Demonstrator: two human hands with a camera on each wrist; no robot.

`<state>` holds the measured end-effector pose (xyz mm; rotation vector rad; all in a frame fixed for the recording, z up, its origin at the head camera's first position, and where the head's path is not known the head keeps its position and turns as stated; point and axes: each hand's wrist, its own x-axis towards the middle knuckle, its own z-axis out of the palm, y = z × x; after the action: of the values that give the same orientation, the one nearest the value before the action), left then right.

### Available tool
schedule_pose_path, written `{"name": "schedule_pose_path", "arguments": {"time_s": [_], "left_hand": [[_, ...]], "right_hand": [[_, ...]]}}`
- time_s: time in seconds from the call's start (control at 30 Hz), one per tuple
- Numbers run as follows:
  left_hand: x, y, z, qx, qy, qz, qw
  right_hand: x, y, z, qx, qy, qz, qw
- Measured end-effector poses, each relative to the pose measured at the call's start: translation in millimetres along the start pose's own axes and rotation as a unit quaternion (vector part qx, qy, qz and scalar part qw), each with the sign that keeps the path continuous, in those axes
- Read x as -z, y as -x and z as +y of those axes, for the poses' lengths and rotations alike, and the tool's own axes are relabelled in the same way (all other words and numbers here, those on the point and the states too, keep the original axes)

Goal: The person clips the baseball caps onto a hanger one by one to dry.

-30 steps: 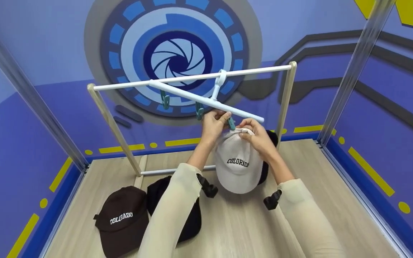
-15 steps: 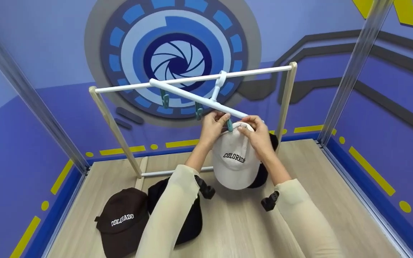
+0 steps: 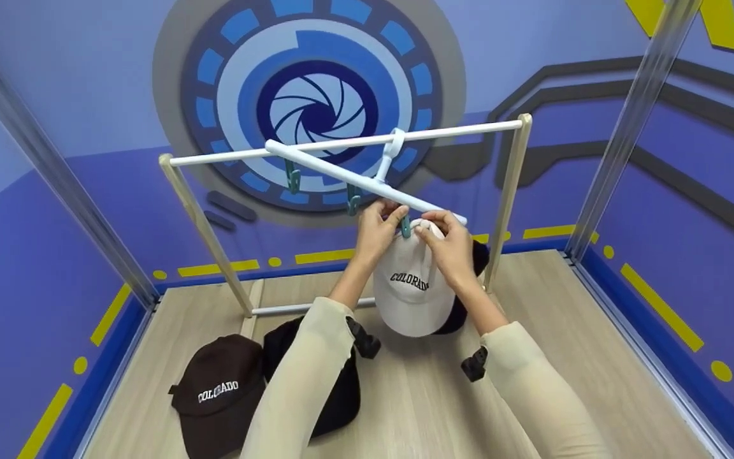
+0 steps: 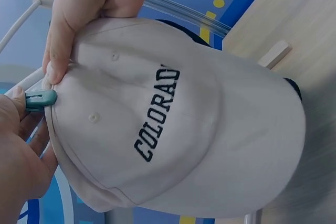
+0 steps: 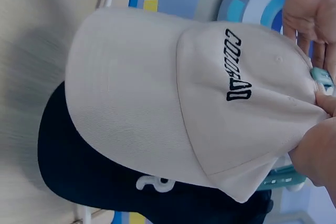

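An off-white cap (image 3: 408, 309) lettered COLORADO hangs brim-down below the white hanger (image 3: 341, 173). With thumb and fingers, my left hand (image 3: 376, 234) pinches a green clothespin (image 3: 406, 226). In the left wrist view the clothespin (image 4: 41, 99) has its nose over the cap's edge. My right hand (image 3: 453, 255) pinches that same edge just beside it. A black cap (image 5: 94, 166) with white lettering hangs behind the off-white one and is partly hidden; another green clip (image 5: 283, 178) shows above it in the right wrist view.
A rack (image 3: 239, 154) with a white rod and wooden legs carries the hanger. Two more green clips, a left one (image 3: 293, 178) and a middle one (image 3: 353, 203), hang from it. A brown cap (image 3: 217, 382) and a black cap (image 3: 341, 408) lie on the wooden tabletop (image 3: 418, 395) at left.
The off-white cap has risen slightly and shifted left with both hands' grip kept. Its edge now meets the clothespin more closely. The hanger's right end has dipped a little.
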<state>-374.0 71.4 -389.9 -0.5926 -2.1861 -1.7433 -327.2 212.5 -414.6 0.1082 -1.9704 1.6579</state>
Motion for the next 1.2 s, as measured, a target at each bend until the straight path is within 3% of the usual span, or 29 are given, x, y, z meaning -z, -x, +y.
{"name": "schedule_pose_path", "arguments": {"time_s": [0.1,0.27,0.43,0.67,0.93,1.07,1.2], "left_hand": [[-2.7,-0.5,1.9,-0.007,0.006,-0.007,0.9999],[-5.0,-0.7,4.5,0.0,0.013,-0.008,0.9999],[-4.7,2.3,1.6,0.019,0.023,-0.007,0.9995],[-5.5,3.0,-1.2,0.024,0.025,0.003,0.9994],[-2.3,9.6,-8.0,0.036,0.033,-0.009,0.9988],[0.6,13.7,-9.1,0.038,0.011,-0.017,0.9991],[0.2,14.3,-9.8,0.02,-0.016,-0.019,0.9995]], "right_hand": [[1,-2,1,0.013,0.015,0.016,1.0],[4,-2,2,-0.004,0.005,0.022,1.0],[8,1,-4,-0.012,-0.006,-0.009,1.0],[14,-1,4,0.024,0.014,-0.036,0.999],[18,13,10,0.057,0.059,-0.008,0.997],[20,23,11,0.069,0.091,0.01,0.993],[20,30,13,0.082,0.108,0.014,0.991]]}}
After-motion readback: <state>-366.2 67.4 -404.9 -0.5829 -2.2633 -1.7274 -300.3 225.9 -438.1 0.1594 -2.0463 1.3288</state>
